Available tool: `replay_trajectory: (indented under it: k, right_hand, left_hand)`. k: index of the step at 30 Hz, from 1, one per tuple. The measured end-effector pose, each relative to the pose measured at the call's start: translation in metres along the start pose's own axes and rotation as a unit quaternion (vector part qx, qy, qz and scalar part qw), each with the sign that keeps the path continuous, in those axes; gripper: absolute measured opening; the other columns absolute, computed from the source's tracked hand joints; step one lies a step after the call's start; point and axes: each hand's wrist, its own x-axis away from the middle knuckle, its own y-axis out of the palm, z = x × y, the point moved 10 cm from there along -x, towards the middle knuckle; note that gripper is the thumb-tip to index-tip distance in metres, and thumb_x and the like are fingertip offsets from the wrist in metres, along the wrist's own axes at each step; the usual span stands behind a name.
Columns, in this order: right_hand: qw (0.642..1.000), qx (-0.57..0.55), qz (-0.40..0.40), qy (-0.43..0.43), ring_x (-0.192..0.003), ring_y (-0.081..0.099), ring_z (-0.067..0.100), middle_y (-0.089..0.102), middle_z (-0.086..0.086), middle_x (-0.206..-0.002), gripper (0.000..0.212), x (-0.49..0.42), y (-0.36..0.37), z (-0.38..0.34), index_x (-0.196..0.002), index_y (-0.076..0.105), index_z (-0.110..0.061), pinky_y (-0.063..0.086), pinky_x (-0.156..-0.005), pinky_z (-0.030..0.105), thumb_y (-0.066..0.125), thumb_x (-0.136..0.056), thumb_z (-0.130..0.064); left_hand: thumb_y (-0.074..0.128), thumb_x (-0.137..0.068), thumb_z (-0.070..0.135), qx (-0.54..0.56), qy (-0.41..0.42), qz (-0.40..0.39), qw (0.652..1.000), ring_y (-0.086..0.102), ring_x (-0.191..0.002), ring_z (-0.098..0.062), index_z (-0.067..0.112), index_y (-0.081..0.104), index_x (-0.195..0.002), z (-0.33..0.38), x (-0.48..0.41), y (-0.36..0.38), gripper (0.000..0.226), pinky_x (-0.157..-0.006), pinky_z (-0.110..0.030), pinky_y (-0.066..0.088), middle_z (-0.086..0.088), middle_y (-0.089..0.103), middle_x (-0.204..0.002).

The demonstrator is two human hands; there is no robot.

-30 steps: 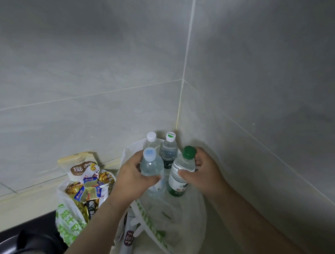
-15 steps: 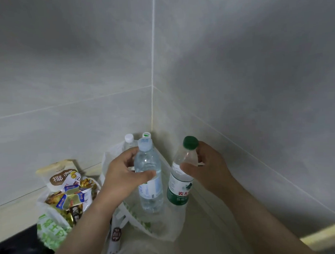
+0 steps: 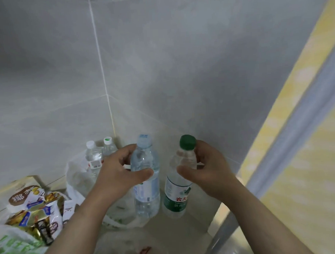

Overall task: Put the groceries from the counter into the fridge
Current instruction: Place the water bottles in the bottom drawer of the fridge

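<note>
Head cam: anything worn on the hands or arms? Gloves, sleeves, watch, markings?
Nothing worn. The left hand and right hand are bare: no gloves, no rings visible. The left forearm and right forearm are bare down to the frame's lower edge, with no sleeves, watch, bands or markings in view.

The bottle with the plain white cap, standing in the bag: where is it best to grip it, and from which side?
Probably grip the white-capped bottle at its shoulder, coming from above. It stands upright, the bag wraps its lower body, and a second bottle stands close beside it.
</note>
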Motion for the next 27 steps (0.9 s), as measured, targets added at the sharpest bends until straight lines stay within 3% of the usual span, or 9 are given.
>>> replay_trajectory:
  k: [3,7,10,14,16,23,27]
  right_hand:
    - [1.0,-0.015,0.014,0.005,-0.088,0.069,0.008,0.073,-0.009,-0.095,0.031,0.032,-0.032,-0.003,-0.103,0.065,-0.032,0.059,-0.082,0.033,0.077,-0.078,-0.017]
    - [0.998,-0.036,0.047,0.006,-0.088,0.069,0.014,0.073,-0.006,-0.093,0.033,0.082,-0.075,-0.007,-0.105,0.066,-0.031,0.058,-0.082,0.036,0.078,-0.078,-0.017]
    - [0.996,-0.029,0.085,0.008,-0.086,0.069,0.015,0.073,-0.01,-0.091,0.034,0.124,-0.11,-0.012,-0.1,0.066,-0.034,0.059,-0.08,0.036,0.078,-0.076,-0.015]
    - [0.99,-0.014,0.135,0.024,-0.087,0.067,0.015,0.073,-0.011,-0.095,0.036,0.184,-0.15,-0.01,-0.103,0.066,-0.035,0.06,-0.078,0.039,0.078,-0.07,-0.023]
    - [0.987,-0.005,0.158,0.036,-0.089,0.067,0.014,0.072,-0.012,-0.098,0.038,0.216,-0.168,-0.01,-0.104,0.066,-0.036,0.06,-0.078,0.039,0.076,-0.069,-0.025]
    - [0.965,0.021,0.252,0.067,-0.083,0.066,0.014,0.072,-0.007,-0.091,0.031,0.332,-0.234,-0.017,-0.097,0.067,-0.03,0.059,-0.076,0.036,0.077,-0.075,-0.01]
    - [0.949,0.044,0.299,0.087,-0.086,0.066,0.016,0.072,-0.008,-0.088,0.03,0.401,-0.27,-0.024,-0.092,0.068,-0.029,0.056,-0.078,0.034,0.077,-0.073,-0.008]
  left_hand:
    - [0.089,-0.06,0.008,0.006,0.015,-0.023,1.0,0.07,-0.086,-0.013,0.055,0.07,-0.085,0.023,0.015,0.028,0.057,-0.067,-0.027,0.06,0.008,0.074,-0.091]
    - [0.082,-0.049,0.031,0.013,0.024,-0.062,0.998,0.069,-0.084,-0.015,0.051,0.071,-0.089,0.053,0.043,0.07,0.046,-0.064,-0.03,0.06,0.0,0.072,-0.091]
    - [0.088,-0.058,0.012,0.02,0.032,-0.09,0.995,0.068,-0.082,-0.018,0.049,0.072,-0.089,0.072,0.064,0.103,0.05,-0.061,-0.03,0.06,-0.002,0.072,-0.09]
    - [0.08,-0.05,0.035,0.027,0.058,-0.145,0.987,0.07,-0.086,-0.017,0.049,0.07,-0.097,0.103,0.098,0.148,0.05,-0.065,-0.038,0.061,0.001,0.073,-0.094]
    - [0.079,-0.05,0.037,0.035,0.077,-0.168,0.982,0.07,-0.087,-0.017,0.049,0.069,-0.1,0.119,0.115,0.17,0.052,-0.067,-0.038,0.061,0.004,0.073,-0.094]
    - [0.085,-0.056,0.025,0.054,0.145,-0.259,0.953,0.071,-0.087,-0.014,0.043,0.066,-0.111,0.176,0.185,0.257,0.061,-0.067,-0.031,0.06,0.006,0.073,-0.095]
    - [0.083,-0.054,0.031,0.098,0.167,-0.329,0.924,0.07,-0.09,-0.019,0.037,0.065,-0.118,0.208,0.226,0.311,0.067,-0.068,-0.034,0.061,-0.001,0.073,-0.098]
